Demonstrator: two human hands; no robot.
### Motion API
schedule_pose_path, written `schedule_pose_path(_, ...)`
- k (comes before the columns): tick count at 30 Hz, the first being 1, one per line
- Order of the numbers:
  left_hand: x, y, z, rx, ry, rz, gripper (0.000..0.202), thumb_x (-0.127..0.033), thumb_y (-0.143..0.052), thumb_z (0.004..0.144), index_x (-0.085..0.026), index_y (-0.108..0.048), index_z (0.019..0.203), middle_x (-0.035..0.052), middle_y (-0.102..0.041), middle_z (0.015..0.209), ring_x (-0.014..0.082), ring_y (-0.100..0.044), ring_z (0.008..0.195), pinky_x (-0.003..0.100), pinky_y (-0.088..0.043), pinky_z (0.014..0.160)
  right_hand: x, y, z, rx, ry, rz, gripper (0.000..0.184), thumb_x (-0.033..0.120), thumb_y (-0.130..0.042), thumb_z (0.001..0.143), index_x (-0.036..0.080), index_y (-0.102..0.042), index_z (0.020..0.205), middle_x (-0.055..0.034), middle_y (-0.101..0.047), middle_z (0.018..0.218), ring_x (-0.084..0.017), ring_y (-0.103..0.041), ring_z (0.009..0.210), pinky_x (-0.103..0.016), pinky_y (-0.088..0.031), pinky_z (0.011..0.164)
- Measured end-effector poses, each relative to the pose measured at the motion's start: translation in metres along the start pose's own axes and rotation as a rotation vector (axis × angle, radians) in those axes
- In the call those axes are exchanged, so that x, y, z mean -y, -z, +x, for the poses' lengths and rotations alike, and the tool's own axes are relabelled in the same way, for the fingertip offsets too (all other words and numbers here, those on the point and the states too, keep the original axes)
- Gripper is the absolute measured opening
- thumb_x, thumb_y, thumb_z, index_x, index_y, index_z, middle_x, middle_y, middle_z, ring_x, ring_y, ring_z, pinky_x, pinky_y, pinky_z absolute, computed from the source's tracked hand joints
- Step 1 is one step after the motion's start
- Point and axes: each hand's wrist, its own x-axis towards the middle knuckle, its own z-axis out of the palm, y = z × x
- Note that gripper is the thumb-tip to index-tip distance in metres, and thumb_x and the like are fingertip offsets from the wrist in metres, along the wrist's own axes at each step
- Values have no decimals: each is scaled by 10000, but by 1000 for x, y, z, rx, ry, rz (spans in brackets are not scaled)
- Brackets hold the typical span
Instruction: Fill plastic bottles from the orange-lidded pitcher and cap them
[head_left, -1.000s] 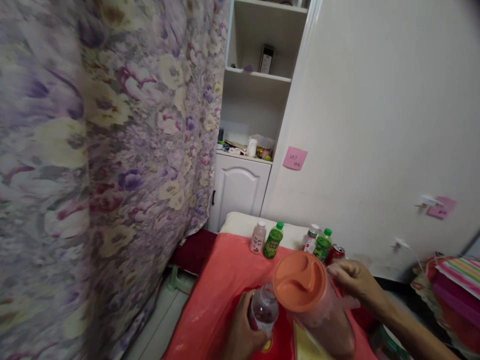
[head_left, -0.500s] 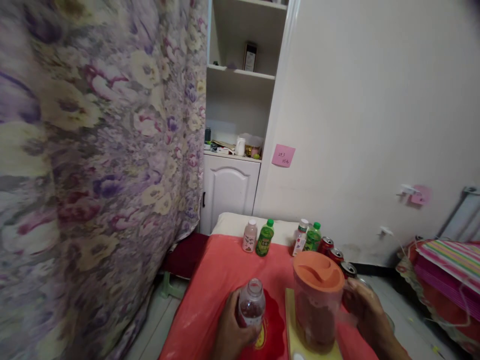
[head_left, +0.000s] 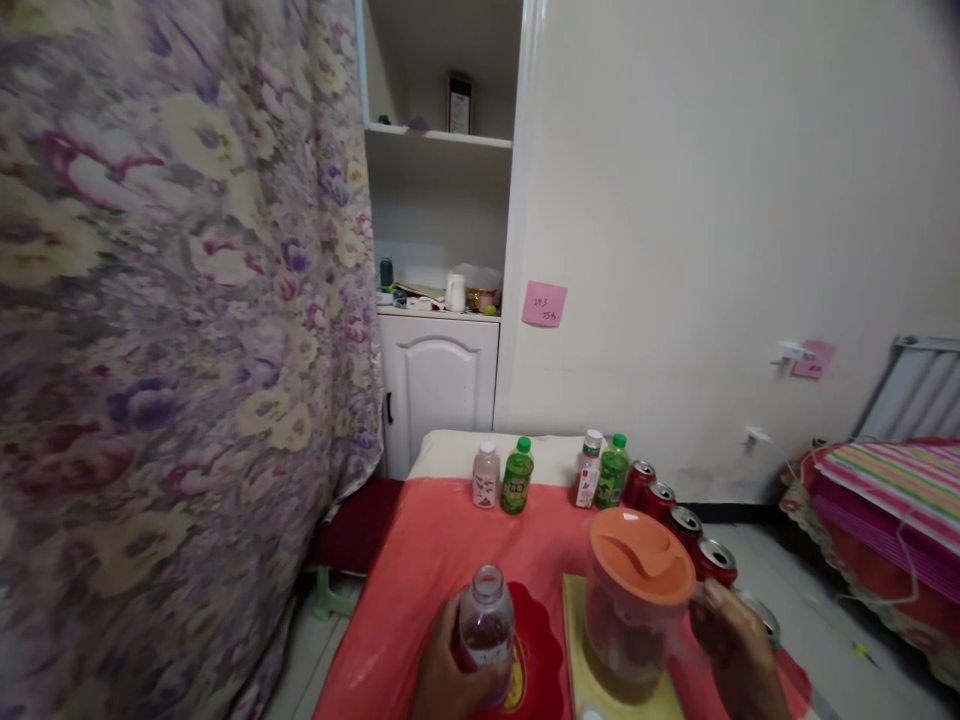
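Note:
My left hand [head_left: 457, 665] is wrapped around an uncapped clear plastic bottle [head_left: 487, 625], upright above a red scalloped tray [head_left: 541, 650]. On the right, my right hand [head_left: 731, 635] grips the handle of a clear plastic pitcher [head_left: 634, 640] with an orange lid [head_left: 643, 556]. The pitcher leans slightly and appears over a yellow board [head_left: 576, 630]; whether its base touches the board I cannot tell. Liquid shows dimly in the pitcher. A small white object [head_left: 592, 714], perhaps a cap, lies at the board's near edge.
Along the table's far side stand a pink-tinted bottle [head_left: 487, 476], a green bottle [head_left: 517, 478], a white-capped bottle [head_left: 589, 470] and another green bottle [head_left: 613, 472]. Several cans [head_left: 716, 563] line the right edge. A floral curtain [head_left: 187, 350] hangs left; the wall [head_left: 675, 250] rises behind.
The view has swung to the right, so the background sits further left. Both hands keep their holds; the pitcher has moved slightly right relative to the board.

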Motion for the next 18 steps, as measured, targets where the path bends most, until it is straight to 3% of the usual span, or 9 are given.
schedule_pose_path(7, -2, -2, 2, -8, 35, 69, 690, -219, -795, 542, -187, -603, 1205, 83, -789, 1136, 324, -721, 1084, 353, -557, 949, 8, -14, -8, -151, -104, 150, 504, 619, -872, 564, 243, -541, 619, 41, -475, 607, -144, -408, 578, -273, -369, 502)
schedule_pose_path(11, -2, 2, 5, 34, 42, 125, 667, -226, -779, 555, -190, -603, 1198, 71, -789, 1119, 311, -730, 1058, 339, -571, 918, 12, -18, -13, -175, -121, 159, 532, 591, -885, 540, 237, -489, 573, 62, -413, 560, -115, -350, 524, -246, -324, 449)
schedule_pose_path(15, -1, 5, 6, 33, 45, 123, 658, -229, -800, 529, -196, -619, 1160, 66, -796, 1098, 323, -735, 1044, 353, -580, 909, 12, -17, -13, -204, -138, 188, 550, 572, -925, 434, 228, -526, 593, 62, -471, 562, -113, -416, 538, -224, -408, 469)
schedule_pose_path(18, 1, 3, 3, -13, 35, 87, 675, -231, -795, 513, -184, -635, 1168, 78, -800, 1094, 327, -733, 1038, 344, -574, 899, 7, -14, -9, -195, -125, 208, 531, 569, -918, 473, 232, -534, 620, 72, -471, 562, -111, -403, 530, -222, -412, 465)
